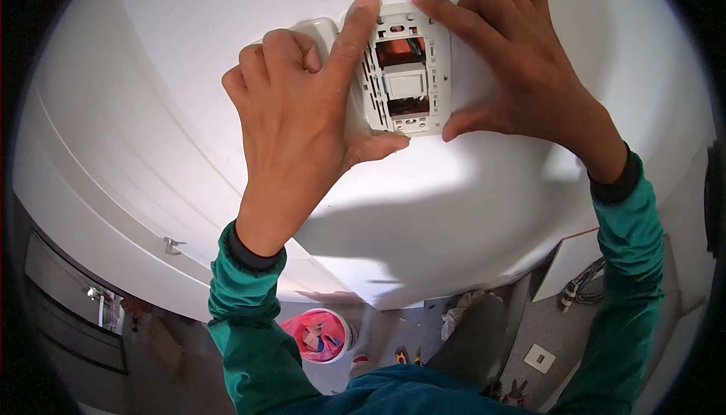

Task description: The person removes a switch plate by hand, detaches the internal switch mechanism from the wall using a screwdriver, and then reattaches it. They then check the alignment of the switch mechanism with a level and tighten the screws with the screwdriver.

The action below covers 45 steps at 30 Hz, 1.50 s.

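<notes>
A white mounting frame (442,75) with one small white module (406,84) in its middle sits against the white wall. Through its openings above and below the module, an orange-red box interior and dark wires show. My left hand (302,105) spans the frame's left side, index finger at the top left corner and thumb at the bottom edge. On the right side, my right hand (522,67) touches the top and bottom corners with index finger and thumb. Part of another white plate (321,31) shows behind my left hand. Both hands have their fingers apart around the frame.
A white bucket (350,337) with a pink liner and scraps stands on the floor below. Near my legs lie tools (402,355), pliers (516,392) and a white switch plate (539,358). A coiled cable (578,292) is at the lower right, beside a leaning panel (561,267).
</notes>
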Each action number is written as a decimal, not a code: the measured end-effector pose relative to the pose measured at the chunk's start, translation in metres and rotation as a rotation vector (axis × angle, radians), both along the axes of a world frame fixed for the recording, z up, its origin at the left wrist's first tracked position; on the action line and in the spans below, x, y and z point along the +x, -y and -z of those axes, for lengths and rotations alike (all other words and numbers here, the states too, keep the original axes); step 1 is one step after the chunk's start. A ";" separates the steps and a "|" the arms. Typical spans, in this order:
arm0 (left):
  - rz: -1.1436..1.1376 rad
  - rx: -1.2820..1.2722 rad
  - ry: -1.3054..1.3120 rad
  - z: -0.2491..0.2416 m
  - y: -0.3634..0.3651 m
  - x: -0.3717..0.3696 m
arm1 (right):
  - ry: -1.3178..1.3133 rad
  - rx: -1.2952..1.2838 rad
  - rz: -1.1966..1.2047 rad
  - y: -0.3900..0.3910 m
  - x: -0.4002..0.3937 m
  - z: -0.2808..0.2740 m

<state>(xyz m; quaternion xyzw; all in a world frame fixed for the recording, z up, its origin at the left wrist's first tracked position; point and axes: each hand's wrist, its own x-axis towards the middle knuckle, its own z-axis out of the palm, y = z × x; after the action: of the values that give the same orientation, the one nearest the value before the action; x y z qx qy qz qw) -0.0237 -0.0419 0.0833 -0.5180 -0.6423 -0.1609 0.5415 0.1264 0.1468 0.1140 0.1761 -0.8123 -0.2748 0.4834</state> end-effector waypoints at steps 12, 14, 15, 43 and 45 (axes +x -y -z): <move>0.034 0.447 0.176 0.027 -0.050 0.031 | -0.045 0.032 -0.020 0.001 -0.002 0.002; 0.036 0.507 0.187 0.028 -0.058 0.029 | -0.032 0.001 0.006 0.001 -0.001 0.003; 0.044 0.539 0.148 0.029 -0.061 0.026 | -0.030 0.000 0.006 0.000 -0.001 0.002; 0.070 0.608 0.169 0.032 -0.067 0.023 | 0.062 -0.409 -0.512 0.014 -0.014 -0.013; 0.082 0.621 0.166 0.032 -0.068 0.023 | 0.068 -0.496 -0.580 0.014 -0.019 -0.011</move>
<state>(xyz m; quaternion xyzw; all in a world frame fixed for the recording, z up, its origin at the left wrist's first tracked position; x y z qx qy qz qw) -0.0007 0.0257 0.0513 -0.3386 -0.5829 -0.4127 0.6126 0.1074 0.1325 0.1250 0.2855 -0.7861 0.0844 0.5417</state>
